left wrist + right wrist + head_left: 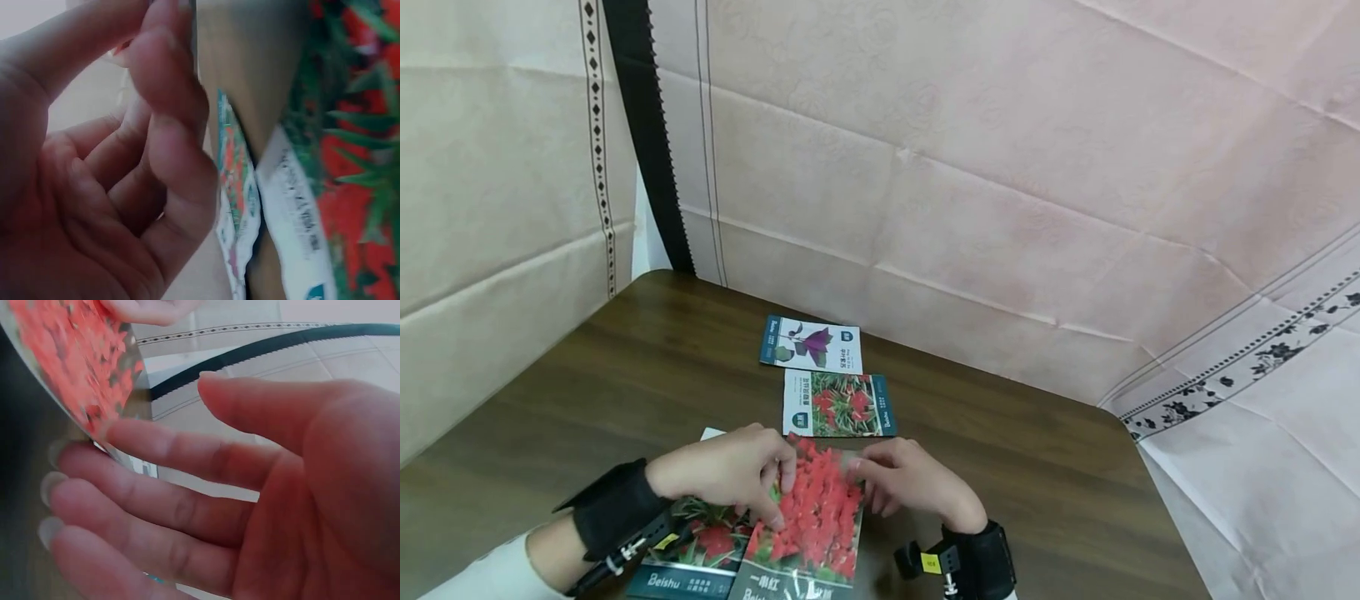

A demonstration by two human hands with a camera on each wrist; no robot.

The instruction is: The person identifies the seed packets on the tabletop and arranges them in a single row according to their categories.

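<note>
You're apparently positioning the scarlet sage packet [816,525], left hand [737,469] pinching it, right hand [917,481] loose-fingered; steady its right edge next.

You sit or stand at a wood-grain table [1037,475] in a makeshift, screened-off corner: creased, pattern-edged cloth [962,167] rises wall-like beyond your right hand [917,483], a second cloth panel [497,167] beyond and left of your left hand [730,467]. Home or office, you cannot tell.

2 black wristbands [619,510], yellow labels [931,563]; white left sleeve [501,573].
</note>
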